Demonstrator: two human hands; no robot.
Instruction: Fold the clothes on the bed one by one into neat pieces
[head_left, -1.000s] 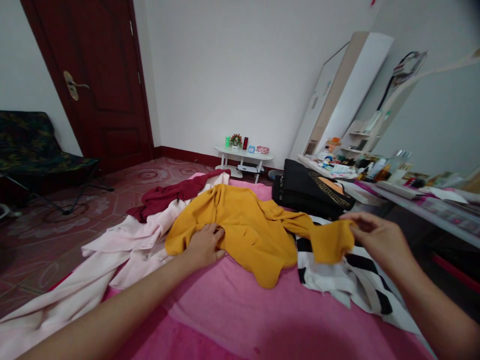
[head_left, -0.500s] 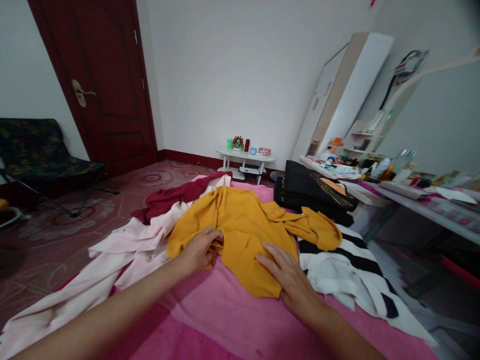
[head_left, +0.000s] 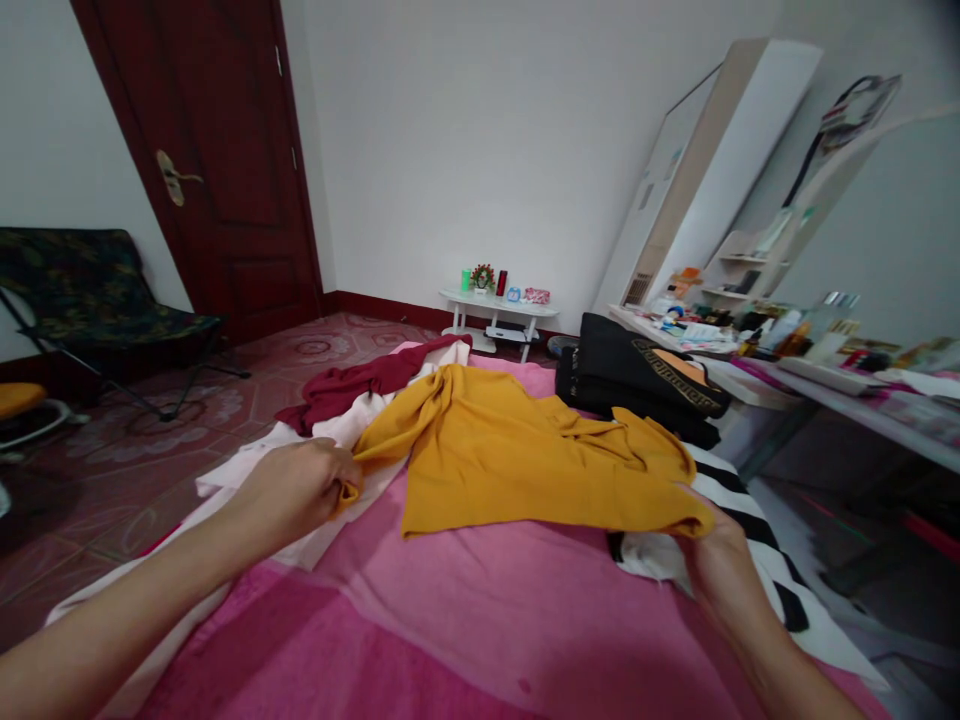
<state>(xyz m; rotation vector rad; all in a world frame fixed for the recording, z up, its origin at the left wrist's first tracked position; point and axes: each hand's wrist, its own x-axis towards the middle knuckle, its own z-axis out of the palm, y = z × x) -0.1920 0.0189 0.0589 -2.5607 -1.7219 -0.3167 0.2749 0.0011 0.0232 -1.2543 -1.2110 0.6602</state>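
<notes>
A mustard-yellow long-sleeved top [head_left: 495,450] is spread across the pink bed cover [head_left: 450,600]. My left hand [head_left: 315,485] is closed around the end of its left sleeve, pulled out to the left. On the other side my right hand [head_left: 712,550] grips the top's lower right edge, with some fingers hidden under the cloth. The hem stretches fairly straight towards me, and the right sleeve lies bunched on the upper right part. Pale pink clothing [head_left: 240,465] lies under and beside my left hand. A black-and-white striped garment [head_left: 757,540] is beneath and beyond my right hand.
A dark red garment [head_left: 360,385] lies at the bed's far left. Folded black clothes [head_left: 630,375] are stacked at the far right. A cluttered dressing table [head_left: 795,375] borders the right side. A low white table [head_left: 499,303] stands by the wall, a camouflage folding chair [head_left: 112,300] at left.
My left hand has moved left, drawing the sleeve outward. My right hand has gone from lying flat on the top to gripping its edge farther right, and the hem is pulled wider.
</notes>
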